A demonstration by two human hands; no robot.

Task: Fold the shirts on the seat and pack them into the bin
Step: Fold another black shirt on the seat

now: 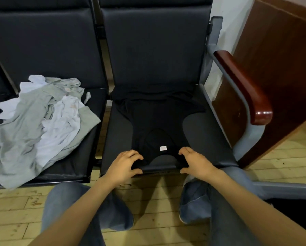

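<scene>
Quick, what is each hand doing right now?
Left hand: grips the black shirt beside its collar.
Right hand: grips the black shirt on the collar's other side.

Black shirt (157, 121): plain, no print, small white label (163, 148) at the collar. Seat (207, 135) under it: black padding, reads slightly greyer than the shirt. Next seat (68, 166): same black. Pile on it: light grey shirts (24, 132) mixed with white shirts (63, 121), all plain. Frame (215, 32): matte grey. Armrest (244, 87): glossy red-brown wood. Panel (282, 59) on the right: dark brown. Wall (234, 11): white. Floor (15, 210): pale yellow wood planks with dark scuff marks. Jeans (68, 201): faded blue.
</scene>
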